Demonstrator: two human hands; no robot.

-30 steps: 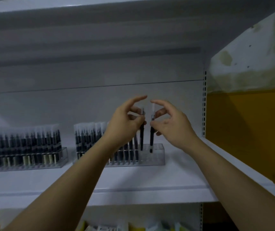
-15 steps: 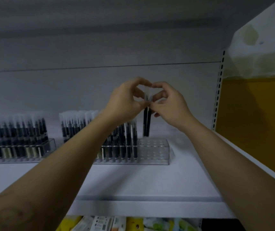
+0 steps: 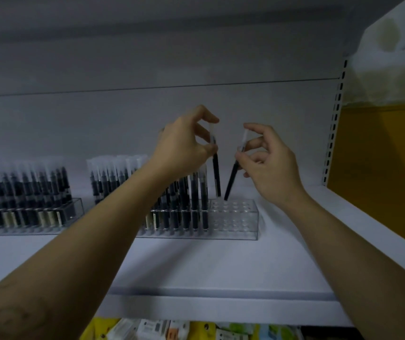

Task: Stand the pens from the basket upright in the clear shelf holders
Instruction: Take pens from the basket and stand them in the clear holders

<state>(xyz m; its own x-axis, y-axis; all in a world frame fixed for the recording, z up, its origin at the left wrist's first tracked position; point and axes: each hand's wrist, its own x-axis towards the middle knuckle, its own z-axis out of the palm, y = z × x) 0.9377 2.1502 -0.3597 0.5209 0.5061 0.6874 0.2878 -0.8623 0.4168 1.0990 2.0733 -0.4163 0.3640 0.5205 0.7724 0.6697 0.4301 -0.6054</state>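
Each of my hands pinches one black pen with a clear cap above a clear holder (image 3: 236, 223) on the white shelf (image 3: 196, 263). My left hand (image 3: 184, 146) holds its pen (image 3: 216, 175) nearly upright, tip at a hole in the holder's back row. My right hand (image 3: 267, 163) holds the other pen (image 3: 231, 180) tilted, its tip just right of the first. The holder's left part is full of standing pens (image 3: 186, 202); its right end shows empty holes. The basket is out of sight.
A second clear holder (image 3: 73, 212) packed with pens stands at the left. A slotted upright (image 3: 334, 123) and a yellow panel (image 3: 380, 173) bound the shelf on the right. Packaged goods (image 3: 196, 331) lie on the shelf below.
My hands have moved apart, so the two pens that were held together now stand separate. Both tips have come down to the holder's holes.
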